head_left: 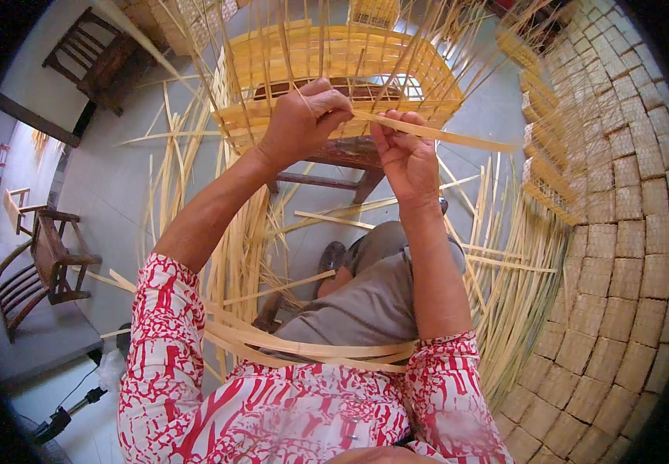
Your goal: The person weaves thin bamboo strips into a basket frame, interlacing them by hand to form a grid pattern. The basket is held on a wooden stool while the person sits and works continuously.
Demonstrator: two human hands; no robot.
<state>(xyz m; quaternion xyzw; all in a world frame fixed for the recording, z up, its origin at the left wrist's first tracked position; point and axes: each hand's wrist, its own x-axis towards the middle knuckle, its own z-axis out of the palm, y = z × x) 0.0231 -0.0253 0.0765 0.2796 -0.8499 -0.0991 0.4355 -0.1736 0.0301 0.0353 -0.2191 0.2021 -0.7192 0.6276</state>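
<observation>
In front of me a partly woven yellow bamboo basket [261, 58] rests on a dark wooden stool [348, 152], its long upright stakes sticking up around the rim. My left hand [303, 124] is closed at the near rim, pinching the end of a pale bamboo strip [466, 138]. Just right of it, my right hand [408, 155] has its thumb and fingers pressed round the same strip, which runs out past it to the right. More bamboo strips [311, 349] lie across my lap.
Loose bamboo strips [516, 271] cover the floor on both sides. Stacked woven baskets [613, 255] form a wall at the right, with yellow baskets [547, 182] lined up before it. Wooden chairs [52, 259] stand at the left, and a black stand [68, 414] at lower left.
</observation>
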